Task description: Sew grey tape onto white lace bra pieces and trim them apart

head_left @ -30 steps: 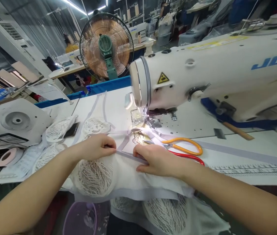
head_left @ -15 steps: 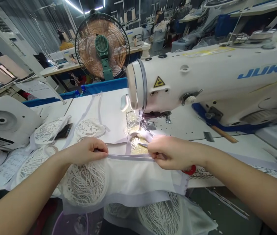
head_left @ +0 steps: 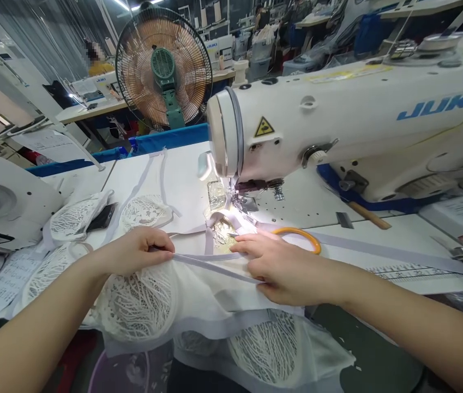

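Note:
My left hand (head_left: 141, 251) is closed in a pinch on a pale lilac strap (head_left: 210, 266) that runs along the edge of a white lace garment (head_left: 198, 305). My right hand (head_left: 280, 267) lies on the same garment at the strap's other end, fingers pressed down on the fabric and strap. The garment drapes over the table's front edge, lace cups showing on the left and below. Just beyond my hands stands the white sewing machine (head_left: 337, 114), its lit needle area (head_left: 237, 199) close to my right fingertips.
Orange-handled scissors (head_left: 300, 236) lie right of the needle, partly behind my right hand. More lace pieces (head_left: 76, 218) lie at the left beside a white machine part (head_left: 2, 202). A long lilac tape (head_left: 378, 251) runs right. A fan (head_left: 161, 68) stands behind; another person sits far back.
My right hand has come down from a raised pinch and now presses flat on the garment. The scissors' orange handle shows again. The left hand has held its pinch.

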Demonstrator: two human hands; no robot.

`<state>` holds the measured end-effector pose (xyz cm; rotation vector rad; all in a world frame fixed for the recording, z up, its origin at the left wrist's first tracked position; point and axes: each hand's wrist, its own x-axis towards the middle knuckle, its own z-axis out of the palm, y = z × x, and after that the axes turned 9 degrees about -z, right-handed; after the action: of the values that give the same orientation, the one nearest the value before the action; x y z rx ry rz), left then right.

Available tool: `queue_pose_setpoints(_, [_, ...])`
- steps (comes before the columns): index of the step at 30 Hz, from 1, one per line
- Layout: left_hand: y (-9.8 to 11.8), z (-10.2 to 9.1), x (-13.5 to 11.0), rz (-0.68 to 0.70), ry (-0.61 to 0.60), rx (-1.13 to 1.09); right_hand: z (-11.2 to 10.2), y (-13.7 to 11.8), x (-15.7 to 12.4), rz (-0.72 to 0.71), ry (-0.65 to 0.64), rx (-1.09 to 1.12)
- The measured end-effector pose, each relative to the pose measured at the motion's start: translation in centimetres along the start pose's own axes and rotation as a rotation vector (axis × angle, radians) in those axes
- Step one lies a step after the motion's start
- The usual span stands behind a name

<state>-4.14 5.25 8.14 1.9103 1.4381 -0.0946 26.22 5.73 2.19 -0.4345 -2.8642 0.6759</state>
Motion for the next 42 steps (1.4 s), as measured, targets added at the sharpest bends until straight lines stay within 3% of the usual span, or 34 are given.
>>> queue_pose_setpoints(6, [0.2, -0.1, -0.3, 0.036, -0.001, 0.029, -3.3, 0.6, 0.5, 0.050, -0.062, 0.274])
queue_pose_setpoints(13, [0.3, -0.4, -0.9, 0.069, 0.005, 0.042, -4.7, 2.7, 2.9, 0.164, -0.233, 0.201])
queue_pose_setpoints(17, [0.5, -0.5, -1.3, 0.078, -0.004, 0.016, -5.3, 1.6, 2.0, 0.198, -0.147, 0.102])
queue_pose_setpoints(22, [1.1, -0.4, -1.9, 0.134, 0.027, 0.008, -5.5, -2.0, 0.2, 0.215, -0.003, -0.127])
queue_pose_setpoints(26, [1.6, 0.3, -2.7, 0.143, 0.024, 0.047, -4.1, -3.9, -1.5, 0.410, 0.113, -0.062])
queue_pose_setpoints(32, [2.2, 1.8, -2.5, 0.118, -0.024, 0.087, -0.2, -3.2, -2.7, 0.475, 0.309, -0.035])
queue_pose_setpoints(36, [2.4, 2.4, -1.9, 0.120, -0.029, 0.113, 2.5, -2.5, -2.5, 0.526, 0.372, 0.014])
queue_pose_setpoints(39, [2.3, 2.6, -1.7, 0.107, -0.030, 0.118, 4.3, -2.5, -2.3, 0.566, 0.427, -0.050])
queue_pose_setpoints(42, [2.1, 2.8, -1.6, 0.097, -0.023, 0.106, 5.5, -2.7, -2.2, 0.692, 0.501, -0.186])
